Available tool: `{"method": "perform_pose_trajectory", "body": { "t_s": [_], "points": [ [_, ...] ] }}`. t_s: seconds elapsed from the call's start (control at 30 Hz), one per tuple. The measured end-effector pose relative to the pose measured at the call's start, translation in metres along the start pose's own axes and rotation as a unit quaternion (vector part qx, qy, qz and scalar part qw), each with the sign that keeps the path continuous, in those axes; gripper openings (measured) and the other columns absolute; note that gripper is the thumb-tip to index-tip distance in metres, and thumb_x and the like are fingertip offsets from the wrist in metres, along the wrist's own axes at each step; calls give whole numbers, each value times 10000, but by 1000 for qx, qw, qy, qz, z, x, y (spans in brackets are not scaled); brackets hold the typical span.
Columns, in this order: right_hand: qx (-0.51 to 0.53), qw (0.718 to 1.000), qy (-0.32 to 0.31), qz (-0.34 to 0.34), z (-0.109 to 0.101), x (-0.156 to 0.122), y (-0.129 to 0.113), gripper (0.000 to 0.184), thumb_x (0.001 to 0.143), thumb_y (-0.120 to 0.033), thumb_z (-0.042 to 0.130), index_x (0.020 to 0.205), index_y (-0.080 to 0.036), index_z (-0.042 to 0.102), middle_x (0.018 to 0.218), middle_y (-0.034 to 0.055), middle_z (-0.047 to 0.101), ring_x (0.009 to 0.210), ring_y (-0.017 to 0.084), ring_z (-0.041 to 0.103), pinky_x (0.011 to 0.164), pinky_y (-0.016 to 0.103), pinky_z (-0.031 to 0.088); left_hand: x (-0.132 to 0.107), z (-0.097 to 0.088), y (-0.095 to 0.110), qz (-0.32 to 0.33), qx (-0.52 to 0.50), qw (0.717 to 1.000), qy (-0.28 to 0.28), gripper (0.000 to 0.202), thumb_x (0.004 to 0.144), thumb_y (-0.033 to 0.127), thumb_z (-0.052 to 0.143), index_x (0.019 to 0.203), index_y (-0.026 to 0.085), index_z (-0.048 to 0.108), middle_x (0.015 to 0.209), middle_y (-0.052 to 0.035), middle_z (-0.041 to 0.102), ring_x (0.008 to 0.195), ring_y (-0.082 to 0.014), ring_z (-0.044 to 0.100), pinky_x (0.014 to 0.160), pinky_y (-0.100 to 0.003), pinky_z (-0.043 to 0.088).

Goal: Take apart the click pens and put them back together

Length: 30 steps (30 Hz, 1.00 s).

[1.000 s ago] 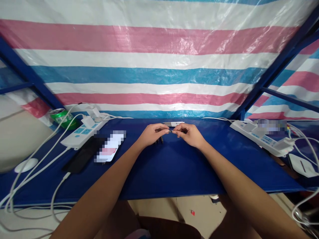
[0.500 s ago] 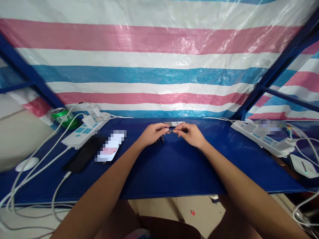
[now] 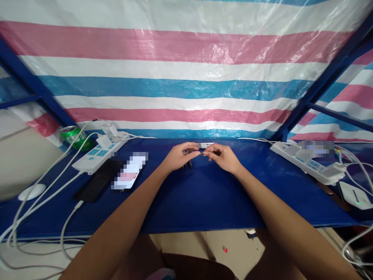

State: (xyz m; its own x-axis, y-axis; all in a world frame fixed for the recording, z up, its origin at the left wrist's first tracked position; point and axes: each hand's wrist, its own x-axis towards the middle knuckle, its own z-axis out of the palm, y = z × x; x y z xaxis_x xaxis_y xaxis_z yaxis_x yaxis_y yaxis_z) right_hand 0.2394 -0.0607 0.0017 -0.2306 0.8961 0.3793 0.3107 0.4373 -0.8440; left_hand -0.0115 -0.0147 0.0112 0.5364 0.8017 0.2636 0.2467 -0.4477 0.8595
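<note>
A small dark piece (image 3: 203, 153) sits above the bench (image 3: 204, 198) in a narrow, pinching grip between left hand (image 3: 180, 156) and right hand (image 3: 223, 157), and could drop if either pinch loosens.

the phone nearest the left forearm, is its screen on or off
On: the phone is lit bright white with a pink patch, while the black device beside it looks dark.
</note>
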Motion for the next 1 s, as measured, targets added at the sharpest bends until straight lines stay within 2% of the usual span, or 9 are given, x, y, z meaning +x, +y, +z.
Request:
{"method": "perform_pose_trajectory", "body": {
  "t_s": [0.1, 0.2, 0.27, 0.4, 0.53, 0.67, 0.73, 0.83, 1.0],
  "points": [
    [-1, 1000, -2, 1, 0, 0, -1, 390, 923, -606, 723, 979, -221, 754, 927, 53, 764, 731, 178, 695, 703, 314, 571, 0, -1, 1, -3, 1, 1000, -19, 395, 976, 485, 674, 1260, 223, 756, 1158, -95, 805, 1033, -258, 769, 964, -407, 595],
    [-10, 1000, 2, 9, 0, 0, -1, 391, 918, -607, 726, 969, -221, 757, 875, 43, 756, 711, 178, 691, 692, 315, 568, 0, -2, 2, 1, 4, 1000, -22, 357, 940, 465, 721, 1199, 226, 780, 1179, -95, 801, 1054, -263, 765, 970, -411, 598],
    [-21, 1000, 8, 12, -2, 1, 0, 385, 903, -595, 746, 997, -222, 763, 894, 44, 769, 736, 184, 698, 708, 320, 571, 0, -1, 1, 3, 3, 1000, -6, 358, 921, 463, 743, 1184, 224, 780, 1206, -99, 793, 1083, -268, 759, 991, -420, 595],
    [-73, 997, 1, -1, -8, 3, 7, 304, 898, -502, 777, 1066, -248, 788, 1067, 50, 803, 894, 218, 730, 824, 353, 580, 2, -1, -1, 5, 2, 1000, 28, 407, 921, 483, 747, 1227, 215, 757, 1207, -103, 792, 1100, -266, 754, 1013, -418, 586],
    [-168, 985, 5, -39, -14, 9, 20, 165, 963, -355, 709, 1074, -281, 805, 1124, 44, 802, 1011, 243, 722, 942, 408, 553, 3, -9, -3, -5, 72, 994, 84, 411, 989, 523, 652, 1267, 234, 744, 1261, -86, 771, 1144, -270, 728, 1004, -398, 575],
    [-235, 971, -7, -53, -14, 19, 34, 154, 964, -280, 697, 1069, -273, 809, 1091, 57, 804, 1074, 269, 679, 969, 442, 543, 2, -27, -7, -2, 233, 961, 147, 348, 1028, 449, 597, 1227, 204, 744, 1226, -105, 754, 1134, -277, 699, 1017, -402, 541],
    [-254, 965, -19, -66, -13, 23, 40, 161, 963, -261, 693, 1076, -269, 808, 1080, 58, 803, 1088, 275, 657, 971, 447, 543, 0, -35, -9, -19, 303, 941, 149, 323, 1025, 418, 600, 1206, 193, 744, 1179, -118, 749, 1127, -287, 681, 1023, -411, 525],
    [-287, 954, -14, -85, -11, 25, 45, 165, 961, -244, 689, 1079, -262, 803, 1078, 66, 795, 1092, 288, 634, 972, 459, 537, -3, -41, -10, -58, 355, 922, 145, 329, 1023, 434, 598, 1197, 194, 739, 1144, -127, 740, 1123, -301, 662, 994, -410, 521],
    [-343, 934, -22, -100, -15, 24, 44, 165, 977, -254, 678, 1099, -259, 788, 1134, 84, 772, 1124, 313, 603, 1032, 492, 491, -7, -41, -15, -129, 403, 898, 120, 442, 1008, 539, 576, 1207, 175, 728, 1243, -177, 701, 1133, -336, 657, 966, -426, 511]
  ]
}}
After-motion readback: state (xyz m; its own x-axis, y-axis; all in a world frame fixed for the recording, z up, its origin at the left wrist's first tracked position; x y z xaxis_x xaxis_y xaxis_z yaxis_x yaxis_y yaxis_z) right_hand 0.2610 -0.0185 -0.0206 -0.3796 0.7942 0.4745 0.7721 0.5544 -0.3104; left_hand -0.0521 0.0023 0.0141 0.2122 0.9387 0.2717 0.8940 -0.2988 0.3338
